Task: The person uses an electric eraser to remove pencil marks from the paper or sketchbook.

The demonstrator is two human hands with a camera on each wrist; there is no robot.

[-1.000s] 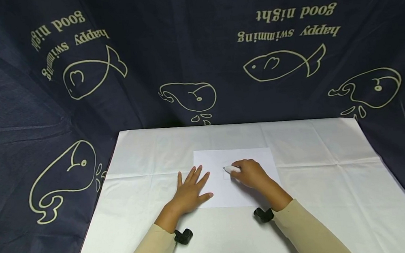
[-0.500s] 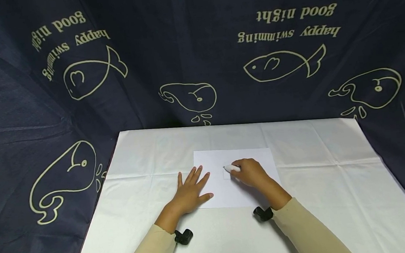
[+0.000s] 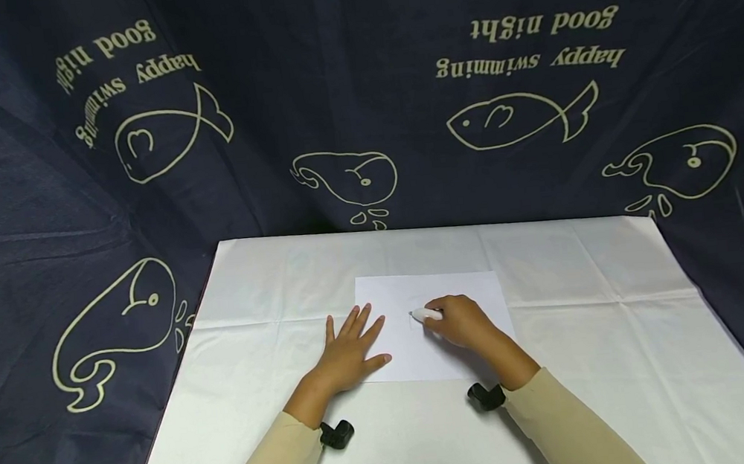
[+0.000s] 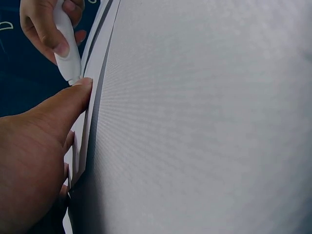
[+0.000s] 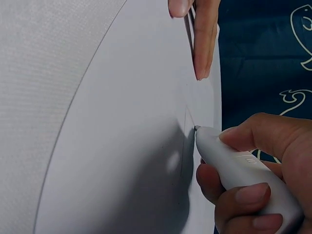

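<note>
Head view: on one white-clothed bench we count one paper sheet, the left hand touching it with straight, spread fingers, and the right hand curled round one white pen-like tool, tip near thin drawn lines.

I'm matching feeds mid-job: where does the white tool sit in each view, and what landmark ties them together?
Head: tool right of centre, below mid-height, held in the right hand.
Left wrist: tool at upper left, tip downward.
Right wrist: tool at lower right, tip toward upper left.
Shared landmark: left hand, seen left of the tool, at lower left, and at top respectively.
</note>
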